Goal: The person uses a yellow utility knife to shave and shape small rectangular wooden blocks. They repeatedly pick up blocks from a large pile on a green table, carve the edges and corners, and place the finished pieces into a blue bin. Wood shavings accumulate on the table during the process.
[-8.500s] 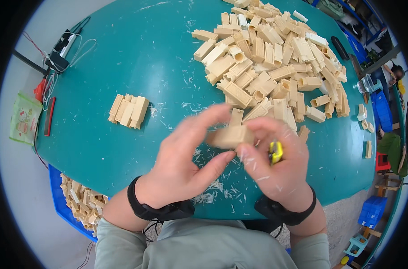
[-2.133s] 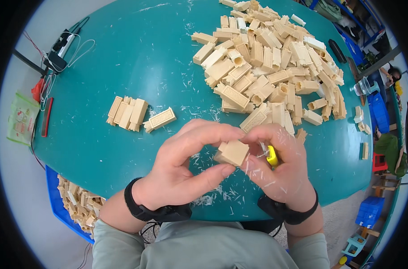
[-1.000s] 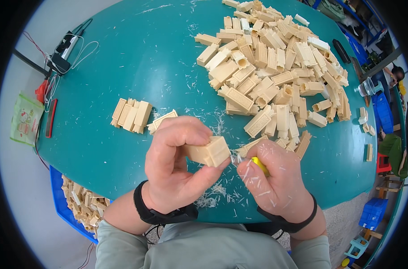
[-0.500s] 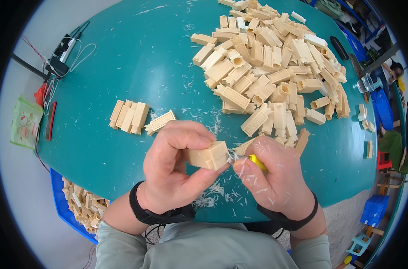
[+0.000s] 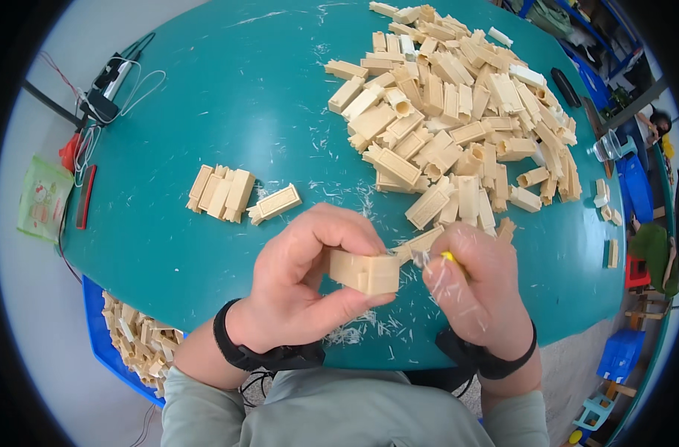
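My left hand (image 5: 298, 279) pinches a beige rectangular plastic block (image 5: 363, 271) between thumb and fingers, its plain end facing right. To the right, my right hand (image 5: 477, 287) is closed round a small yellow-handled knife (image 5: 449, 257). Most of the knife is hidden in the fist, and its tip is blurred beside the thumb. A gap separates it from the block. Pale shavings cling to my right thumb and lie scattered on the green table (image 5: 160, 257) under both hands. Just beyond the held block, another beige block (image 5: 421, 244) lies partly hidden.
A large heap of beige blocks (image 5: 433, 97) covers the far right. Several blocks stand in a row (image 5: 222, 192) at left, one loose block (image 5: 275, 203) beside them. A blue bin (image 5: 105, 350) of blocks sits lower left. A power strip (image 5: 110, 82) and red-black bar (image 5: 87, 197) lie along the left edge.
My right hand has drawn the knife rightward, away from the block's end. My left hand and the block have shifted slightly right, and the block is turned a little.
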A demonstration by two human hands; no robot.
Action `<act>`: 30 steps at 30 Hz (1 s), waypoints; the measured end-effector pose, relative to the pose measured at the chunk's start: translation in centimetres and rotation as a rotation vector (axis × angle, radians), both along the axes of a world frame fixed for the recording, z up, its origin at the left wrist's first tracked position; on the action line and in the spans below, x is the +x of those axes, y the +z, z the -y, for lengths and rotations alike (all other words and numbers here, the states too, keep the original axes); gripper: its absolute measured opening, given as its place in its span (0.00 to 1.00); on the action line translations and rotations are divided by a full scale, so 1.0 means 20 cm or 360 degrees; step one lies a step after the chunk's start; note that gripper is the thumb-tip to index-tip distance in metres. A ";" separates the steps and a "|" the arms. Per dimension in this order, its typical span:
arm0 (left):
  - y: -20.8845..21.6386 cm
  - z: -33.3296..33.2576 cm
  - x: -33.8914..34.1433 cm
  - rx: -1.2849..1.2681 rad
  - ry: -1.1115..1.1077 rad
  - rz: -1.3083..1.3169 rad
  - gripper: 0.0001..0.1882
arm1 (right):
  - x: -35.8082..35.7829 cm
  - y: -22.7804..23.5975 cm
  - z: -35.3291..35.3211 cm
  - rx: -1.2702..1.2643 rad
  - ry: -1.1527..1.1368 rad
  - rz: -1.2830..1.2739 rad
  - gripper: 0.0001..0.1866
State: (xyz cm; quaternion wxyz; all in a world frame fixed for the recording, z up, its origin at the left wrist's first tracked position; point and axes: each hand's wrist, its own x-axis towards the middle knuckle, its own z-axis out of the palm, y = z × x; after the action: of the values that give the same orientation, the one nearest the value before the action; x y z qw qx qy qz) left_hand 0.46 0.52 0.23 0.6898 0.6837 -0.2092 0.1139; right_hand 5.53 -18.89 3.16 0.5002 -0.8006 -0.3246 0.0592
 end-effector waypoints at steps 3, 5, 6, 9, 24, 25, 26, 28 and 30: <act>0.00 -0.01 0.00 -0.0005 0.0023 -0.0022 0.17 | -0.01 0.00 0.00 -0.0047 0.0066 0.0053 0.13; -0.01 -0.01 0.00 0.0002 0.0042 -0.0019 0.17 | -0.01 -0.01 0.00 -0.0070 0.0077 0.0089 0.14; -0.01 -0.01 0.00 0.0011 0.0050 -0.0014 0.17 | -0.01 -0.02 -0.01 -0.0075 0.0077 0.0113 0.14; 0.00 -0.01 -0.01 0.0083 0.0094 0.0002 0.17 | -0.01 -0.04 -0.01 -0.0099 0.0087 0.0177 0.15; 0.01 0.01 0.00 0.0099 -0.0220 -0.0069 0.15 | 0.05 -0.06 -0.01 -0.0160 -0.0221 -0.0078 0.16; 0.00 0.02 -0.01 -0.0079 -0.0102 -0.0154 0.17 | 0.05 -0.06 -0.01 -0.0119 -0.0196 -0.0108 0.15; 0.02 0.01 0.00 -0.0041 -0.0062 -0.0256 0.19 | 0.04 -0.06 -0.01 -0.0079 -0.0169 -0.0138 0.15; 0.03 0.01 0.02 0.0050 0.0022 -0.0210 0.19 | 0.04 -0.04 0.00 -0.0051 -0.0137 -0.0160 0.15; 0.02 0.03 0.01 -0.0289 -0.0031 -0.0264 0.19 | 0.03 -0.03 0.00 -0.0031 -0.0090 -0.0162 0.15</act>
State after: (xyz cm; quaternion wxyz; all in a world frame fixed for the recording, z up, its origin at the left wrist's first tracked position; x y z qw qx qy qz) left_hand 0.75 0.00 0.60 0.7649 0.6234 -0.1468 0.0686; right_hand 6.08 -18.91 2.66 0.5098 -0.8102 -0.2752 0.0889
